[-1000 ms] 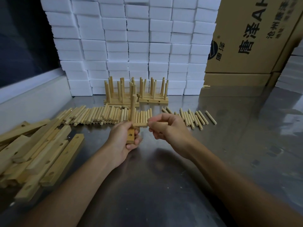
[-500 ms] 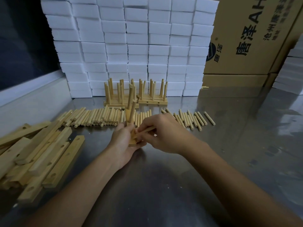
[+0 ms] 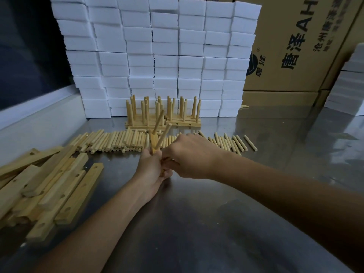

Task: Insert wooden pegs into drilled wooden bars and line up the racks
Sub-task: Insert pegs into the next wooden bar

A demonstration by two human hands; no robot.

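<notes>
Head view: both hands meet mid-frame over the steel table (image 3: 226,223). Left hand (image 3: 151,170) grips a drilled bar (image 3: 153,141), fingers curled round its lower part; bar's long axis runs roughly 6-to-12, top end leaning a bit toward 11. Two pegs already stick out of it, both slanting up toward 1 o'clock: rear peg (image 3: 159,121) and nearer peg (image 3: 164,135). Right hand (image 3: 192,154) is curled, pinching a third peg (image 3: 166,160) at the bar's lower section; only a short stub shows between the fingers, so can't tell if its tip is in a hole yet.

Step in hand, as I read it: seating another peg in this bar, approx midway thru it. Next move likely needs the peg squared to the hole's axis, parallel w/ the other two, then pushed straight in while the left hand braces the bar; a skewed push could jam it.

Loose pegs (image 3: 118,141) lie in a row at 11–12 o'clock of the hands, more pegs (image 3: 232,143) at 1–2, mostly lying 6-to-12. Finished racks (image 3: 163,117) stand at 12, pegs upright, set side by side against the white foam blocks (image 3: 157,56). Spare bars (image 3: 49,184) are piled at 9, long axes running 7-to-1. Cardboard box (image 3: 299,46) at 2.
</notes>
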